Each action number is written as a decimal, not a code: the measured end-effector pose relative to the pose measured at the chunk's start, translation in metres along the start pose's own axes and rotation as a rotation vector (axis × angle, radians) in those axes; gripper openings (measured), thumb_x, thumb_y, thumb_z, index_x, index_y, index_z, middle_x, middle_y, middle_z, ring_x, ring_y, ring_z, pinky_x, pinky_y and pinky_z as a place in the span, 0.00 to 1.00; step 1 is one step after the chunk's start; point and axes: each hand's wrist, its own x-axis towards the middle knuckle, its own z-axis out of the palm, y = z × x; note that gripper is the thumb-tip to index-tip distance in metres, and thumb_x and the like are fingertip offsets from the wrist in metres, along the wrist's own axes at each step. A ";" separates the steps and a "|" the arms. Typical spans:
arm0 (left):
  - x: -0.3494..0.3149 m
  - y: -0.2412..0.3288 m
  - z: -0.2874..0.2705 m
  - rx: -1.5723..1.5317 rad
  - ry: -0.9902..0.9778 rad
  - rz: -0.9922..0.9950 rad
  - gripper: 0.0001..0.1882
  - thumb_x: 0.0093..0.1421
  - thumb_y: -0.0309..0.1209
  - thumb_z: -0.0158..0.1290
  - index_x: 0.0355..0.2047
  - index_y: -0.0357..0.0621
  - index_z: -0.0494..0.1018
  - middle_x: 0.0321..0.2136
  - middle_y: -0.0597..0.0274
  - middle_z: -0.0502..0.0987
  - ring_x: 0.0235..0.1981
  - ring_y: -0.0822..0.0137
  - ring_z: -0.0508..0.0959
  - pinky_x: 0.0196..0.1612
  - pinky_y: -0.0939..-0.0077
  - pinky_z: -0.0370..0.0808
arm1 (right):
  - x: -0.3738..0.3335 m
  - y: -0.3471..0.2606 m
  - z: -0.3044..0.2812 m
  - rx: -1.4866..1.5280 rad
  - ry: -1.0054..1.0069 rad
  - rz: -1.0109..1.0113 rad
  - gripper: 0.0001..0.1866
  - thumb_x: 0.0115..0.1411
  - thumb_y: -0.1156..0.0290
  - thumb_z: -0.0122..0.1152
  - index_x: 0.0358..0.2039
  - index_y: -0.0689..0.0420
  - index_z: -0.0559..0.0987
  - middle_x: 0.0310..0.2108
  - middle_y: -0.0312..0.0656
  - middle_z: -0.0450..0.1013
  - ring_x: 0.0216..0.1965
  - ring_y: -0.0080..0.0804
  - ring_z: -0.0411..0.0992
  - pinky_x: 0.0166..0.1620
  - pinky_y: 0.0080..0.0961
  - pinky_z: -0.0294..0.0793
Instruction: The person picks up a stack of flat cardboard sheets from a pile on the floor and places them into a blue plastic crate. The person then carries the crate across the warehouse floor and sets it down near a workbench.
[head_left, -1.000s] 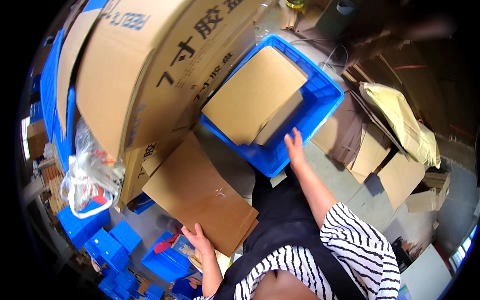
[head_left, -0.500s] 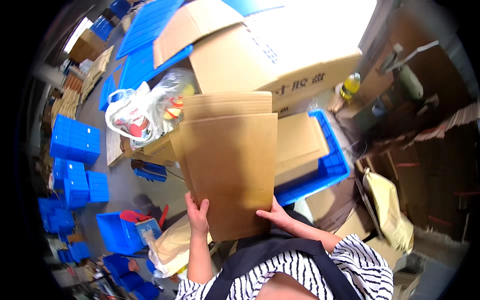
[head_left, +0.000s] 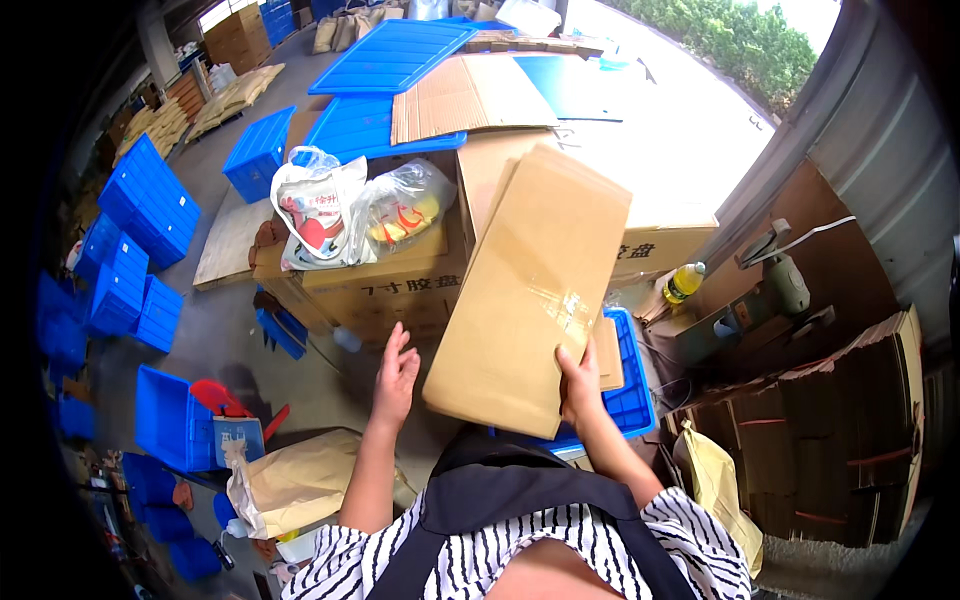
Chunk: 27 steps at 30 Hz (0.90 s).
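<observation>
My right hand (head_left: 580,385) grips the lower right edge of a flat brown cardboard stack (head_left: 530,300), its thumb on the top face. The stack is tilted, with its far end leaning to the right, and a strip of clear tape shines on it. Left of the stack, my left hand (head_left: 397,378) is apart from it, fingers stretched and holding nothing. Partly hidden under the stack, a blue crate (head_left: 632,390) holds more cardboard pieces (head_left: 609,360).
Carrier bags (head_left: 320,205) lie on a large carton (head_left: 380,290) ahead. Blue lids (head_left: 395,58) are piled behind. A bottle of yellow liquid (head_left: 684,283) stands at right, near stacked flattened cardboard (head_left: 800,440). On the left are blue crates (head_left: 150,200) and a red stool (head_left: 220,398).
My left hand has let go of the cardboard and moved off to its left. The stack has turned, its far end swinging right, and stays in my right hand. My view has shifted.
</observation>
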 end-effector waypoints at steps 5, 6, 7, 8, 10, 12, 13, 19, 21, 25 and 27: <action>-0.013 -0.013 -0.022 -0.155 -0.002 -0.283 0.28 0.66 0.41 0.44 0.64 0.48 0.53 0.53 0.54 0.68 0.46 0.66 0.73 0.49 0.73 0.69 | 0.110 -0.034 0.062 -0.126 -0.066 -0.241 0.37 0.60 0.69 0.55 0.64 0.55 0.47 0.57 0.48 0.59 0.56 0.39 0.60 0.56 0.35 0.63; -0.009 -0.019 -0.016 -0.161 -0.035 -0.296 0.27 0.66 0.40 0.44 0.63 0.46 0.55 0.53 0.54 0.69 0.46 0.67 0.73 0.48 0.75 0.69 | 0.134 -0.036 0.064 -0.150 -0.027 -0.254 0.43 0.60 0.62 0.56 0.67 0.51 0.40 0.58 0.46 0.58 0.55 0.37 0.61 0.53 0.35 0.65; -0.008 -0.026 -0.017 -0.128 -0.078 -0.249 0.26 0.66 0.39 0.44 0.62 0.46 0.56 0.52 0.54 0.70 0.46 0.67 0.74 0.48 0.75 0.70 | 0.148 -0.035 0.070 -0.327 0.198 -0.092 0.45 0.61 0.58 0.55 0.67 0.46 0.35 0.58 0.44 0.57 0.53 0.38 0.63 0.51 0.37 0.66; -0.007 -0.033 -0.017 -0.107 -0.140 -0.207 0.26 0.66 0.37 0.45 0.62 0.46 0.57 0.51 0.55 0.71 0.46 0.67 0.74 0.48 0.75 0.70 | 0.159 -0.021 0.061 -0.339 0.276 -0.157 0.44 0.61 0.57 0.55 0.67 0.44 0.37 0.60 0.44 0.56 0.53 0.39 0.63 0.47 0.38 0.68; -0.002 -0.040 -0.022 0.155 -0.270 -0.141 0.25 0.66 0.36 0.46 0.61 0.46 0.58 0.50 0.54 0.72 0.46 0.68 0.74 0.48 0.75 0.70 | 0.142 0.006 0.035 -0.404 0.296 -0.042 0.42 0.61 0.56 0.55 0.67 0.46 0.42 0.62 0.45 0.54 0.54 0.39 0.63 0.46 0.38 0.70; -0.011 -0.054 -0.030 0.355 -0.346 -0.151 0.26 0.62 0.32 0.50 0.60 0.48 0.59 0.47 0.49 0.74 0.46 0.58 0.75 0.47 0.67 0.72 | 0.102 0.063 -0.012 -0.588 0.204 0.085 0.37 0.60 0.56 0.56 0.65 0.52 0.52 0.61 0.48 0.57 0.54 0.38 0.65 0.46 0.33 0.71; -0.019 -0.064 -0.037 0.558 -0.439 -0.101 0.27 0.61 0.34 0.51 0.60 0.48 0.60 0.47 0.48 0.73 0.47 0.54 0.74 0.48 0.64 0.71 | 0.082 0.092 -0.060 -0.897 0.105 0.076 0.34 0.59 0.56 0.57 0.61 0.59 0.60 0.58 0.50 0.62 0.52 0.38 0.67 0.46 0.30 0.72; -0.033 -0.152 -0.073 0.966 -0.903 -0.410 0.31 0.57 0.40 0.53 0.60 0.49 0.60 0.50 0.46 0.71 0.51 0.48 0.71 0.52 0.57 0.69 | -0.087 0.109 -0.260 -1.686 -0.210 0.994 0.35 0.53 0.49 0.60 0.56 0.58 0.69 0.55 0.55 0.66 0.58 0.46 0.63 0.59 0.35 0.61; -0.019 -0.157 -0.055 0.999 -1.000 -0.458 0.31 0.57 0.40 0.53 0.60 0.48 0.59 0.50 0.46 0.70 0.51 0.48 0.71 0.53 0.58 0.69 | -0.137 0.084 -0.310 -1.494 0.162 0.974 0.35 0.52 0.51 0.61 0.54 0.61 0.70 0.51 0.54 0.70 0.53 0.45 0.69 0.55 0.33 0.67; 0.005 -0.193 -0.013 0.808 -0.852 -0.344 0.28 0.58 0.38 0.52 0.58 0.46 0.62 0.51 0.45 0.70 0.51 0.49 0.71 0.52 0.61 0.69 | -0.153 0.056 -0.334 -1.021 0.666 0.744 0.27 0.59 0.62 0.57 0.56 0.59 0.66 0.38 0.38 0.71 0.28 0.23 0.66 0.27 0.23 0.65; 0.010 -0.219 0.019 0.619 -0.704 -0.354 0.27 0.59 0.37 0.52 0.58 0.45 0.63 0.51 0.46 0.71 0.50 0.53 0.73 0.52 0.65 0.69 | -0.141 0.056 -0.337 -0.949 0.701 0.710 0.26 0.59 0.63 0.57 0.55 0.59 0.65 0.35 0.35 0.71 0.27 0.17 0.64 0.25 0.21 0.64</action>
